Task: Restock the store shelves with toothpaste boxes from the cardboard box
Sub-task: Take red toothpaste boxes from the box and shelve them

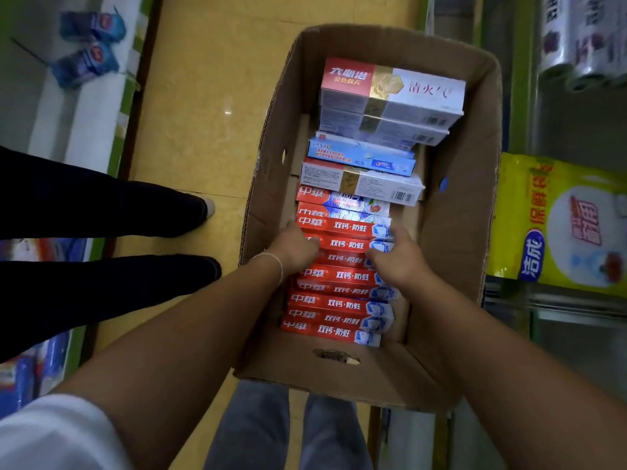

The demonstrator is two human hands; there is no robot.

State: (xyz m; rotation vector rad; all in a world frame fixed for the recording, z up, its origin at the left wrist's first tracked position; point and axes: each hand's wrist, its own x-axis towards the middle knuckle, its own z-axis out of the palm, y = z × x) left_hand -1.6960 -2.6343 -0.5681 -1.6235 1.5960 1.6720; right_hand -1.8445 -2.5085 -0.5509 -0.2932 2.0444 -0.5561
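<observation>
An open cardboard box (458, 212) stands on the aisle floor below me, filled with a row of toothpaste boxes. Several red boxes (339, 305) fill the near half. White-and-red boxes (393, 93) and a blue box (359, 157) lie at the far end. Both my hands reach into the red row. My left hand (295, 247) grips the left ends of a few red boxes. My right hand (395, 257) grips their right ends, its fingers curled over the blue-white tips. Which boxes are held between the hands is partly hidden.
Another person's dark-trousered legs and shoe (190, 212) stand at the left on the yellow floor (203, 113). Shelves run along both sides: blue packs (88, 45) at the upper left, a yellow bag (559, 225) and film rolls (583, 39) at the right.
</observation>
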